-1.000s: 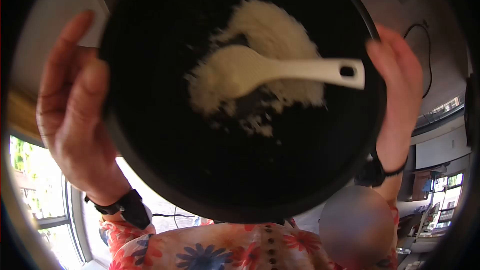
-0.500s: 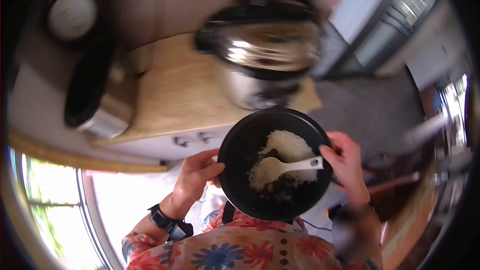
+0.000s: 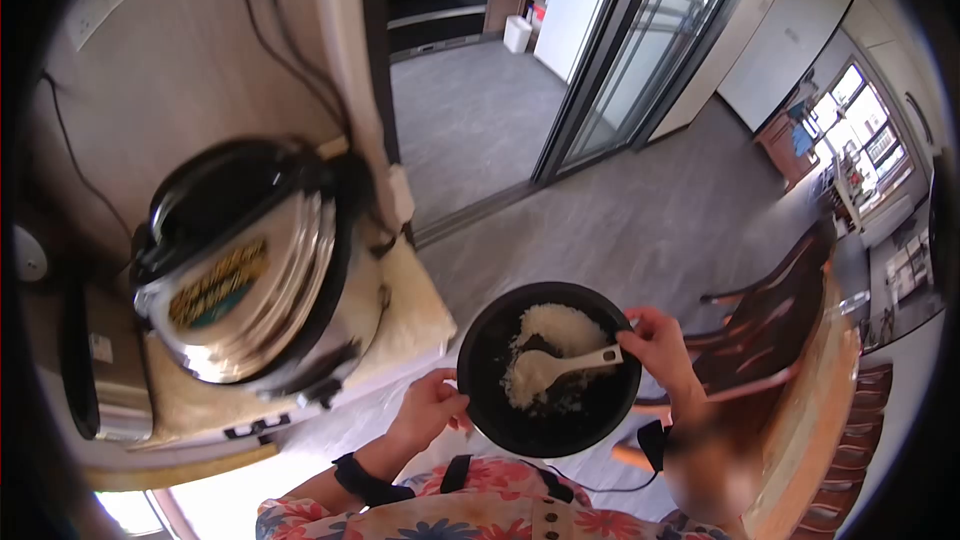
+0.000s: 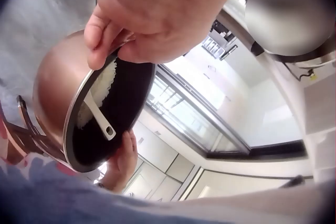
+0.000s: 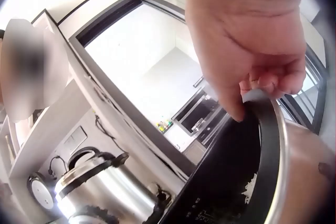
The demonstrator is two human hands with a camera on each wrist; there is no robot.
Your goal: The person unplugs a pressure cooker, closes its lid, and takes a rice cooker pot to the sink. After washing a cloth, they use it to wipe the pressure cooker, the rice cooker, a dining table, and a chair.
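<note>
A round black-lined inner pot (image 3: 505,422) is held in front of the body between both hands, off any surface. Its outside is copper-brown (image 4: 55,85). White rice (image 3: 565,325) lies clumped on its bottom, and a white rice paddle (image 3: 572,363) rests on the rice, its handle towards the right rim. My left hand (image 3: 428,412) grips the left rim, thumb at the edge and fingers beneath. On the opposite side my right hand (image 3: 662,348) pinches the rim, thumb inside and fingers outside, as the right wrist view shows.
A steel electric pressure cooker (image 3: 245,270) with a black lid stands on a wooden cabinet top (image 3: 425,315) at the left, beside a metal-sided container (image 3: 118,365). Dark wooden chairs (image 3: 750,340) and a wooden table (image 3: 825,390) are at the right. Ahead is a sliding glass door (image 3: 610,100).
Both hands have lowered the pot away from the head camera, still gripping it. The view has swung right: cooker and cabinet now sit at left, with the doorway, chairs and table in sight.
</note>
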